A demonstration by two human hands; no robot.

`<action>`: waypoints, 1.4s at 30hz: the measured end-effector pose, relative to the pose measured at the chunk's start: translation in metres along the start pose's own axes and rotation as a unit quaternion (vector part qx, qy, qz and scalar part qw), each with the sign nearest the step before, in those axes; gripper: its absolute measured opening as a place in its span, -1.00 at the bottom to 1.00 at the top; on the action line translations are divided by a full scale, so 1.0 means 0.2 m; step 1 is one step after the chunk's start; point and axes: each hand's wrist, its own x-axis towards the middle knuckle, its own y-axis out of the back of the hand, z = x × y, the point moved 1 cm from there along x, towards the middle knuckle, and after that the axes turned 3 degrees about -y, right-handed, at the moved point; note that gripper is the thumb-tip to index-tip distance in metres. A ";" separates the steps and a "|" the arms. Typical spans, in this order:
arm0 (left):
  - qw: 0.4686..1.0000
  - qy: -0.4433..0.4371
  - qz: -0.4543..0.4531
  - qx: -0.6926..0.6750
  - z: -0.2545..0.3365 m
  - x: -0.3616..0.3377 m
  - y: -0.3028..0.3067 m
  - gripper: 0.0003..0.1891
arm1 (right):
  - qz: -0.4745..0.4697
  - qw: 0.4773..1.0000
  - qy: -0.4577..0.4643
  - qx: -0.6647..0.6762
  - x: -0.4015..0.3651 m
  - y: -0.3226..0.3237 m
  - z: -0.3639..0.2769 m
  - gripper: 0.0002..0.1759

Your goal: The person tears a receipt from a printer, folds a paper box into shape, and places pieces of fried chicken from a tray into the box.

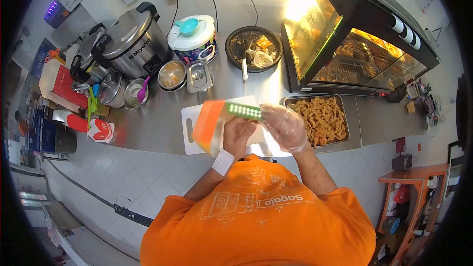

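Observation:
Above a white cutting board (pixel 189 140) I hold up an orange, white and green folded carton (pixel 209 123). My left hand (pixel 238 137) is bare, with a white tag at the wrist, and its fingers are closed on the carton's lower side. On my right hand (pixel 284 127) is a clear plastic glove; its fingers pinch the green patterned end of the carton. Just right of the gloved hand lies a metal tray of fried pieces (pixel 322 120).
A lit glass display case (pixel 364 54) stands at the back right. Behind the board are a dark round pan (pixel 236 49) with a knife (pixel 244 69), and a metal container (pixel 199 76). Large cookers (pixel 133 44), bowls (pixel 172 75) and red cartons (pixel 101 130) stand at the left.

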 end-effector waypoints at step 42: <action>0.980 0.173 0.098 0.021 0.09 -0.02 0.01 -0.67 | -0.046 0.998 -0.033 -0.003 -0.05 -0.03 -0.06 -0.71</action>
